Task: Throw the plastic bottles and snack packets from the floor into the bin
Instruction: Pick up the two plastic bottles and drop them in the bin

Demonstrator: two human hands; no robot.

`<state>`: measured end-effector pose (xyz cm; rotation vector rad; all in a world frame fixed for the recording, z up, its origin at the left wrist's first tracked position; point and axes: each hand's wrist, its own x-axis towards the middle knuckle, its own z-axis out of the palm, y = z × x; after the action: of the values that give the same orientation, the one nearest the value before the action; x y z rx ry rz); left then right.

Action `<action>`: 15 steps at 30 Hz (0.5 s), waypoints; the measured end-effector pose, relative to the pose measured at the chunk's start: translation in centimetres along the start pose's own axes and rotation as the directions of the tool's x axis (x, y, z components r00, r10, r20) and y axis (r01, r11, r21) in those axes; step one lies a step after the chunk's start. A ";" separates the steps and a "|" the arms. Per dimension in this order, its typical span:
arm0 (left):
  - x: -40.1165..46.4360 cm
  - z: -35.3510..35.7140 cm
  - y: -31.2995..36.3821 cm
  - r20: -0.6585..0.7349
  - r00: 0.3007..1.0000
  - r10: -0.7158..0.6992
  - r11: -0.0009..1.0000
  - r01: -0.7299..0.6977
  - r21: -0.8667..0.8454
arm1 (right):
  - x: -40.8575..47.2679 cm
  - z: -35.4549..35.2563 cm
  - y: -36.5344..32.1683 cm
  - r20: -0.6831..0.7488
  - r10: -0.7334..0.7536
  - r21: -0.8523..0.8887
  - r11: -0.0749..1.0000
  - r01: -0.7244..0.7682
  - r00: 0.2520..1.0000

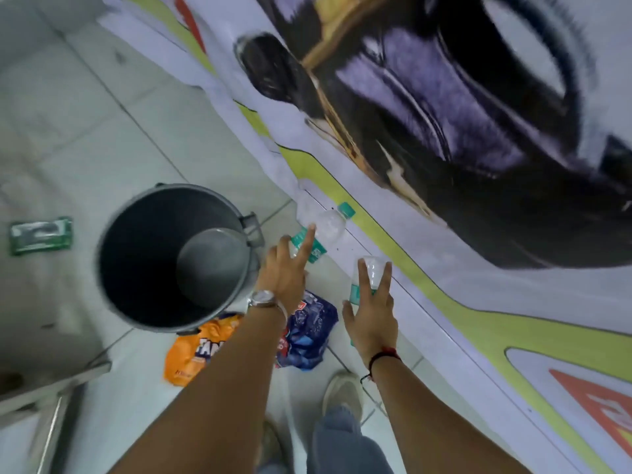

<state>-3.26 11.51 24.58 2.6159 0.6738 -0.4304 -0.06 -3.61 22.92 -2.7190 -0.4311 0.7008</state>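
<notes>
A grey bin [136, 234] stands open-topped on the tiled floor at left centre. Two clear plastic bottles with teal labels lie to its right, by the edge of a printed banner. My left hand [285, 273] reaches over the farther bottle [330, 227], fingers apart and index fingertip on it. My right hand [372, 316] hovers with spread fingers over the nearer bottle [371, 270], partly covering it. An orange snack packet [191, 354] and a blue packet [309, 328] lie under my left forearm. A green packet [41, 236] lies left of the bin.
A large printed banner [478, 165] showing a dark car covers the floor on the right. A metal frame [51, 395] stands at lower left. My shoe [343, 391] and jeans are at the bottom, close to the packets.
</notes>
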 end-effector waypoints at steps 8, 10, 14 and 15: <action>-4.7 -9.5 -9.5 -0.200 0.878 -0.436 0.900 0.421 -0.114 | 0.2 -3.7 -12.6 0.025 -0.293 0.015 0.956 0.292 0.956; -6.1 -8.9 -11.5 -0.150 0.810 -0.567 0.823 0.547 -0.156 | 0.4 -2.2 -15.4 0.052 -0.344 0.068 0.938 0.341 0.937; -8.0 -6.5 -15.0 -0.035 0.741 -0.670 0.721 0.639 -0.267 | 0.4 2.0 -19.4 0.085 -0.431 0.086 0.901 0.424 0.898; -8.2 -6.0 -15.6 -0.020 0.739 -0.674 0.711 0.641 -0.290 | 0.5 3.0 -20.1 0.089 -0.438 0.079 0.899 0.432 0.895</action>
<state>-16.99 23.57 28.21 2.0825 1.6115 -0.3390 -5.38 15.46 27.35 -2.4067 -0.9910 0.7132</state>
